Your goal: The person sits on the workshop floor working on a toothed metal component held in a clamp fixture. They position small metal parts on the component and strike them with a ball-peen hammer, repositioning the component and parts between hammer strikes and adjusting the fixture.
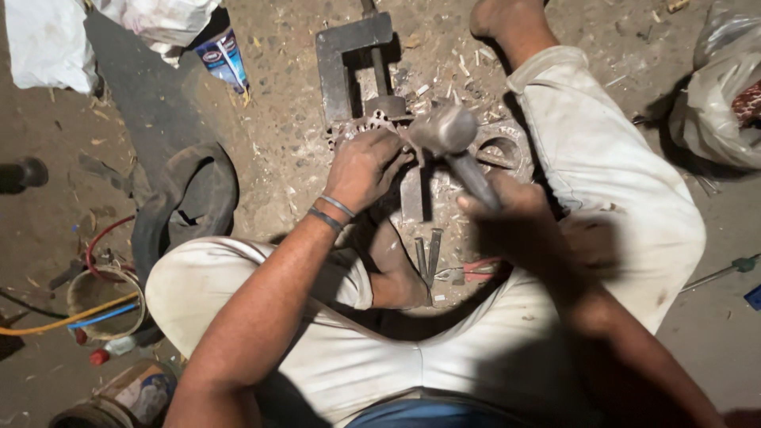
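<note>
While right hand (519, 218) grips hammer (448, 133) (blurred), left hand (365, 165) pressing down

Bare floor (269, 135) lies open left of the vise (357, 63). The tyre (186, 198), knee (626, 182) and bag (721, 103) hem the sides.

Dim warm light, motion-blurred right hand (519, 218), dark corners.

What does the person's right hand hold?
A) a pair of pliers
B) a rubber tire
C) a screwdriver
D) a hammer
D: the right hand grips the handle of a hammer, whose metal head is above the workpiece that the left hand steadies.
</note>
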The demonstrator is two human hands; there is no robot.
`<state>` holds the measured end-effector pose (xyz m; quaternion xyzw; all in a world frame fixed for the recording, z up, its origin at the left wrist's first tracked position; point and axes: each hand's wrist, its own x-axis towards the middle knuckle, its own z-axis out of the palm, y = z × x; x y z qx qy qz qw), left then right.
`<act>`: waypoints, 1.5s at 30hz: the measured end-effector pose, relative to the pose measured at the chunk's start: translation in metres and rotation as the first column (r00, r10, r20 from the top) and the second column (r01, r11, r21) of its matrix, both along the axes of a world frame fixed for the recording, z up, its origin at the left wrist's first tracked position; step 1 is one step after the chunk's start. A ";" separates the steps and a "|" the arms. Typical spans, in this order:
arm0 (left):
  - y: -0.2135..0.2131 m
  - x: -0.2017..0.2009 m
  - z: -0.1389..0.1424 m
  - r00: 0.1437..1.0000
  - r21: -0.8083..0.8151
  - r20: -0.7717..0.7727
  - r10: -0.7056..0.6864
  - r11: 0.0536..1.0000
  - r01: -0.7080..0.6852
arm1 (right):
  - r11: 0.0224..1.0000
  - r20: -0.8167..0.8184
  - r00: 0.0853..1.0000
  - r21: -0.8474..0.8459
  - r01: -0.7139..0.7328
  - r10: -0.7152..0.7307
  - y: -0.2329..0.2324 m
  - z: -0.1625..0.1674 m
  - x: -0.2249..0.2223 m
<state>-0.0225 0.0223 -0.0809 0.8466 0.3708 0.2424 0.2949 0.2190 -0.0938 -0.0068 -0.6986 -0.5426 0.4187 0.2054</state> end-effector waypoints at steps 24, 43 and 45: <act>-0.005 0.005 -0.027 0.989 -0.023 -0.023 0.149 0.989 -0.149 | 0.995 -0.059 0.993 -0.038 0.095 -0.098 0.035 -0.073 0.006; -0.026 -0.019 0.023 0.859 0.102 -0.420 0.293 0.956 -0.276 | 0.920 0.344 0.938 0.348 -0.178 0.052 0.053 -0.021 -0.080; -0.024 -0.018 0.018 0.859 0.115 -0.416 0.299 0.954 -0.276 | 0.971 0.373 0.918 0.136 -0.198 0.135 0.057 -0.021 -0.093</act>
